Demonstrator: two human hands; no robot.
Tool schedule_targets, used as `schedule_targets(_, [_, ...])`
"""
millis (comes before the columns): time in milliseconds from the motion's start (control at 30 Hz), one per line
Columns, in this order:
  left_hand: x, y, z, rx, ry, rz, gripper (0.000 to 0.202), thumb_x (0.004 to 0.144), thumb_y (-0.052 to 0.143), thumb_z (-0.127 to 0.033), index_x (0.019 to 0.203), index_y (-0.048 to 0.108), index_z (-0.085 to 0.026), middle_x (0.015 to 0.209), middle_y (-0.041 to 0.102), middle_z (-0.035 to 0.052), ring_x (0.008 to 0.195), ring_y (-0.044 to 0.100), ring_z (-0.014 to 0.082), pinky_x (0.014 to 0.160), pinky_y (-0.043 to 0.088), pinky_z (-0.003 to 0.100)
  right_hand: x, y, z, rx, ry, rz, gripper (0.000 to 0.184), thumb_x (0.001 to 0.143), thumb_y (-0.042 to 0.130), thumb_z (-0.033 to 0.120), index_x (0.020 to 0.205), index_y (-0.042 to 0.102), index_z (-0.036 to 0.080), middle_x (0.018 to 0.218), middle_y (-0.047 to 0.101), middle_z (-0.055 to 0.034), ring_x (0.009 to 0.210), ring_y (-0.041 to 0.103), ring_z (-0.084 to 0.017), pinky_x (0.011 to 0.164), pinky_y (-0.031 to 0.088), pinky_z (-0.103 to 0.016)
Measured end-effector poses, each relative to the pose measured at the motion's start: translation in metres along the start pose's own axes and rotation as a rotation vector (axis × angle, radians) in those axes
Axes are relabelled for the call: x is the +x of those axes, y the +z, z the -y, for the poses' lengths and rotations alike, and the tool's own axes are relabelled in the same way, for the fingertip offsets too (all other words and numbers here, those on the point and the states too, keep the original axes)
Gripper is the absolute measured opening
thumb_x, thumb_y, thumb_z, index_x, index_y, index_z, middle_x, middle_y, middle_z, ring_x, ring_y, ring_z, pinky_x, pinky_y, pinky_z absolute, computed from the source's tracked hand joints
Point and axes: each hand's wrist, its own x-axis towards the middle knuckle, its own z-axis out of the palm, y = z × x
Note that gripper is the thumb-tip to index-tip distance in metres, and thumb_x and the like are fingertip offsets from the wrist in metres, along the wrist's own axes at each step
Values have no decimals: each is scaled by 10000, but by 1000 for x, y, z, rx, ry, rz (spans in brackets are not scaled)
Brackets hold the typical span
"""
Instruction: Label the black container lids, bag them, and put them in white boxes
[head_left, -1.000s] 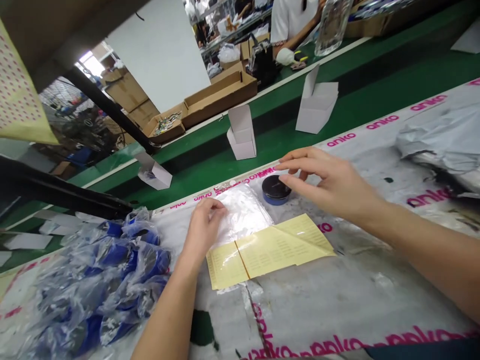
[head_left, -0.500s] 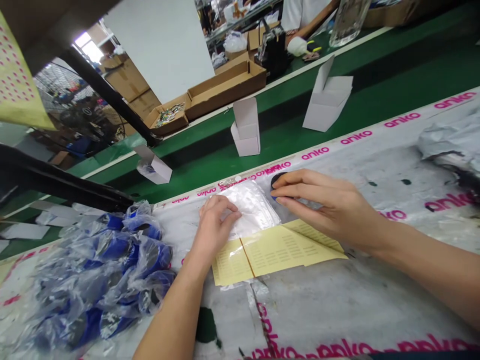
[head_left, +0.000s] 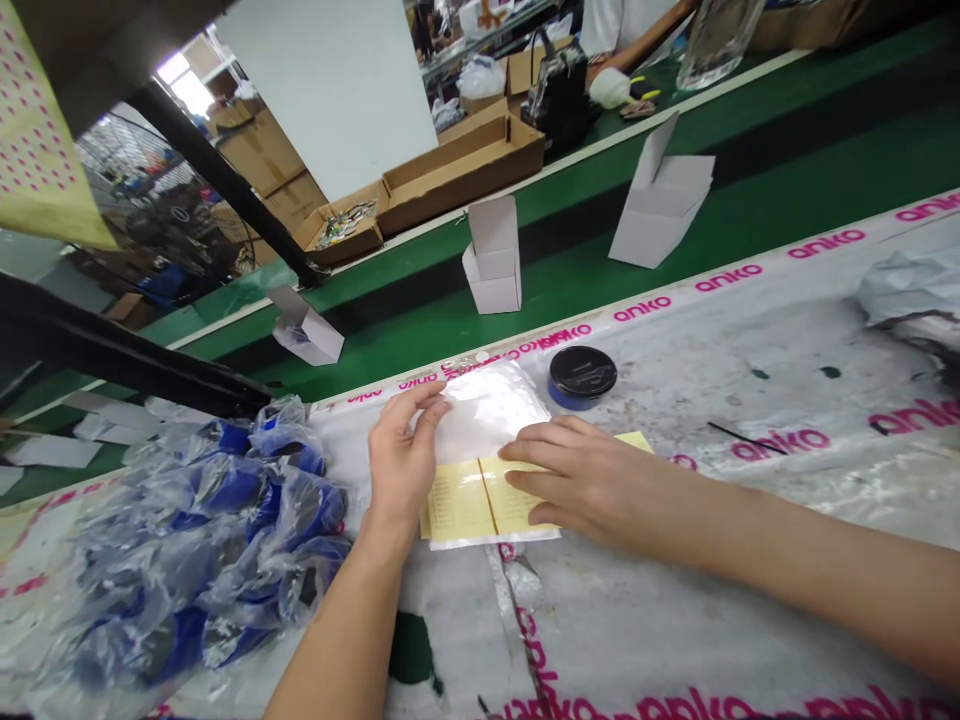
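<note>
A stack of clear plastic bags point(head_left: 491, 405) lies on the covered bench, with yellow printed paper point(head_left: 457, 495) across its near part. At the bags' left edge, my left hand point(head_left: 405, 440) has its thumb and fingers drawn together on the plastic. My right hand point(head_left: 577, 480) lies over the yellow paper, palm down, its fingers stretched out and slightly spread. Beyond it stands a round tub point(head_left: 583, 375) with a black top and blue side, untouched. Part of the paper is hidden beneath my right hand.
Blue items in clear bags point(head_left: 225, 540) are heaped at the left. Open white boxes point(head_left: 495, 260) stand on the green conveyor point(head_left: 405, 300). Cardboard trays point(head_left: 465, 155) sit behind it, and a co-worker's arm point(head_left: 652, 45) shows at the back. A black post point(head_left: 225, 185) rises at left.
My right hand has left the round tub and moved down-left onto the yellow paper. My left hand has shifted slightly left, its fingers drawing closer together. The paper's raised right corner is now mostly covered.
</note>
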Motion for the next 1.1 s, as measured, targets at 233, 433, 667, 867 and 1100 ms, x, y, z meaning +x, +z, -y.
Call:
schedule_targets(233, [8, -7, -25, -248, 98, -403, 102, 999, 616, -262, 945, 650, -182, 910, 718, 40, 826, 680, 170, 771, 539, 286, -1, -2, 0, 94, -24, 8, 130, 904, 734, 246, 1032, 734, 221, 1197, 700, -65, 1135, 605, -294, 927, 508, -462])
schedule_targets(433, [9, -8, -35, -852, -344, -113, 204, 841, 823, -318, 820, 666, -191, 812, 603, 3, 702, 597, 130, 602, 541, 219, 1, -23, -6, 341, 59, -251, 185, 1019, 539, 240, 988, 718, 203, 1004, 733, -71, 969, 673, -211, 846, 554, -352])
schedule_targets(667, [-23, 27, -47, -951, -476, 266, 132, 871, 803, -359, 916, 800, -236, 1002, 555, 15, 907, 578, 108, 819, 495, 168, 11, -33, 11, 548, 310, -434, 156, 951, 659, 306, 1074, 709, 223, 906, 717, -35, 730, 655, -153, 641, 549, -277])
schedule_targets(867, [-32, 39, -52, -949, -473, 263, 125, 876, 797, -366, 931, 809, -255, 1158, 554, 34, 1068, 557, 148, 885, 477, 192, 11, -31, 12, 707, 345, -504, 214, 937, 645, 303, 746, 702, 226, 831, 705, -30, 782, 665, -160, 705, 556, -288])
schedule_targets(1100, [-30, 46, -49, -961, -533, 130, 223, 831, 841, -391, 785, 727, -205, 885, 680, 12, 833, 621, 129, 810, 511, 220, 3, -49, 2, 1014, 586, -452, 286, 828, 746, 448, 715, 651, 203, 902, 708, -60, 840, 669, -204, 719, 553, -318])
